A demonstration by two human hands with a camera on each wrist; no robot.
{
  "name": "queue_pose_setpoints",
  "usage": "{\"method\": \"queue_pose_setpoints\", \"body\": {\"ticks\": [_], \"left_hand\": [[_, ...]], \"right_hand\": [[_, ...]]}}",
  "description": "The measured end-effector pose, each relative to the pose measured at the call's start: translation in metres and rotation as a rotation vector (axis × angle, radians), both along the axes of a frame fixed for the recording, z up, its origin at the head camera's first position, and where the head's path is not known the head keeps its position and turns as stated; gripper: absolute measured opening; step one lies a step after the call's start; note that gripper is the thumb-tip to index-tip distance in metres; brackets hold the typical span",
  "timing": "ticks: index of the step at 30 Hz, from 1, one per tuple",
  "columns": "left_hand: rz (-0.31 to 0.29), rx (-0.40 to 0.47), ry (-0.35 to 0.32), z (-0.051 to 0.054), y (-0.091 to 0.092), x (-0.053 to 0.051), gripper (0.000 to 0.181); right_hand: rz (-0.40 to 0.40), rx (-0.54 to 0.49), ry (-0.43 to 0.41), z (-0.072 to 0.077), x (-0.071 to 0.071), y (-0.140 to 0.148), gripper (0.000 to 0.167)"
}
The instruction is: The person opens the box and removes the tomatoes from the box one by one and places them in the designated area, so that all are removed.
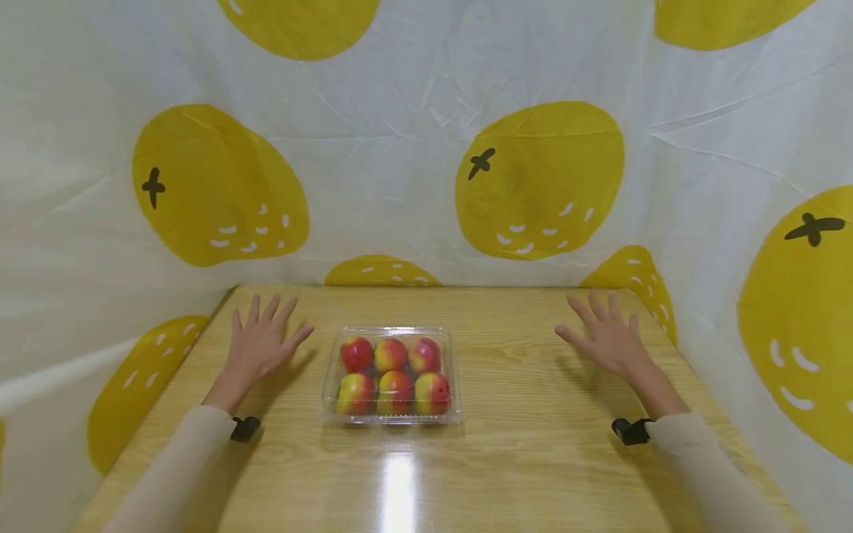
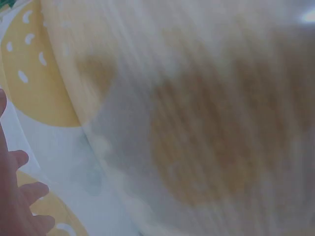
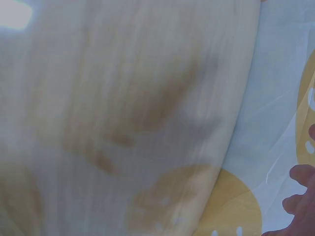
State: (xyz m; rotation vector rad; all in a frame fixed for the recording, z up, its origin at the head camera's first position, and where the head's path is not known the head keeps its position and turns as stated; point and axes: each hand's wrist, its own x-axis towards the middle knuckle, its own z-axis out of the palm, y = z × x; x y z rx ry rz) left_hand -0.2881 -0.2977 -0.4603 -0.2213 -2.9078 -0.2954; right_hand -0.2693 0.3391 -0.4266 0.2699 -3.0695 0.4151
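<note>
A clear plastic clamshell box (image 1: 323,400) lies on the wooden table in the head view, its lid apparently closed. Several round red-and-yellow fruits (image 1: 395,392) sit inside it in two rows; they look like nectarines or small apples. To the left of the box, apart from it, my left hand (image 1: 260,346) is held with fingers spread and nothing in them. My right hand (image 1: 608,342) is farther off on the other side, fingers also spread and holding nothing. Each wrist view catches only part of its hand at the edge: left fingers (image 2: 30,191), right fingers (image 3: 300,174).
The light wooden table (image 1: 513,459) carries a bright reflection near its front. A white cloth (image 1: 386,185) printed with big yellow fruits hangs behind the table and along both sides. Dark wrist cameras (image 1: 245,428) are strapped at both cuffs.
</note>
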Motion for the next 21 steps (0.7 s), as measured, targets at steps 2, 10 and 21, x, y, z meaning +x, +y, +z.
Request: {"method": "queue_pose_setpoints", "body": {"ticks": [2, 10, 21], "left_hand": [[0.003, -0.004, -0.001, -0.001, -0.001, 0.005, 0.084], [0.0, -0.006, 0.023, -0.005, 0.003, 0.026, 0.085], [0.027, 0.011, 0.059, -0.009, 0.005, 0.05, 0.083]], "right_hand": [[0.006, -0.005, 0.013, -0.003, 0.004, -0.002, 0.085], [0.021, 0.004, 0.061, -0.011, 0.022, -0.006, 0.082], [0.057, -0.009, 0.111, -0.017, 0.052, -0.022, 0.08]]}}
